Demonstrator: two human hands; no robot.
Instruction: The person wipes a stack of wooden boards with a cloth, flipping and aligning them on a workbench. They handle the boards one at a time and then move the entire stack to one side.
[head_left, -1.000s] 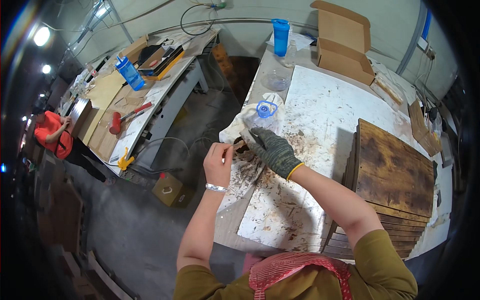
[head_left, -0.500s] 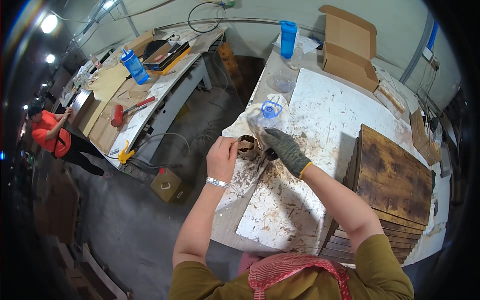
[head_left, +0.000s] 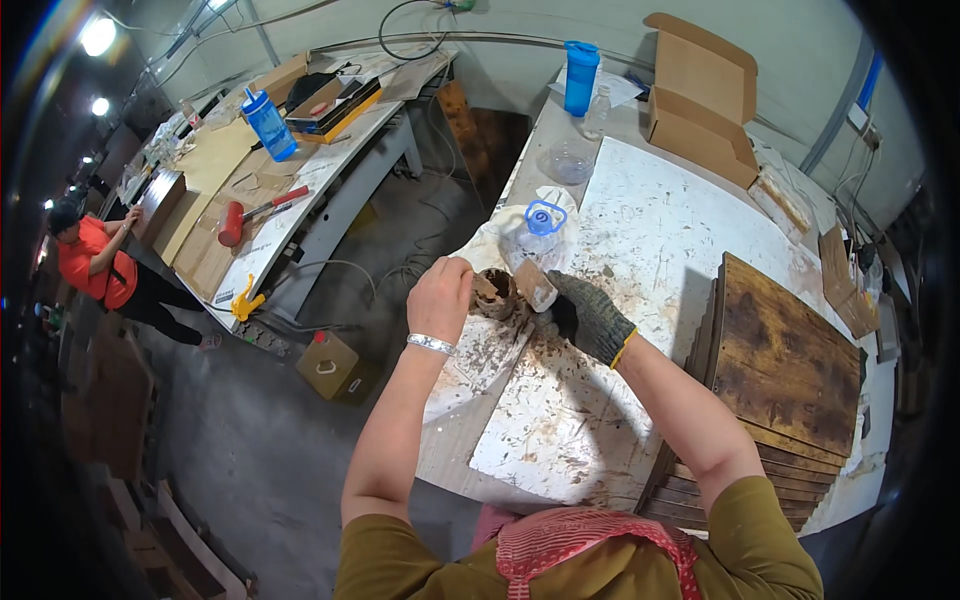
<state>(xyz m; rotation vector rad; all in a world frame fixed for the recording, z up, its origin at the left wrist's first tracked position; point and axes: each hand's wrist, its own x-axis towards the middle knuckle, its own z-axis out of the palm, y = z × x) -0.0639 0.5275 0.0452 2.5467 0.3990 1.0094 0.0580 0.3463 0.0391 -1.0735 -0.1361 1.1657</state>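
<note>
A brown-crusted round can (head_left: pixel 495 290) with a dark mouth stands on the stained cloth. My bare left hand (head_left: pixel 438 300), with a silver bracelet at the wrist, is closed at the can's left rim; its fingertips are partly hidden. On the can's other side, my right hand (head_left: pixel 590 318) wears a dark grey knit glove with a black palm. It grips a flat, brown-and-white rectangular piece (head_left: pixel 535 286), tilted beside the can's mouth; its kind is unclear. Just beyond sits a clear plastic jug (head_left: pixel 543 222) with a blue cap and handle.
Dark-stained wooden boards (head_left: pixel 785 350) are stacked at the right on the smeared white sheet (head_left: pixel 560 430). Farther back stand an open cardboard box (head_left: pixel 700 120) and a blue bottle (head_left: pixel 580 80). A red mallet (head_left: pixel 232 222) lies on the left table, where another person (head_left: pixel 95 260) works.
My gloved hand has turned and shifted slightly right and down, and the flat rectangular piece now shows above the can's side. My left hand has moved slightly up and left.
</note>
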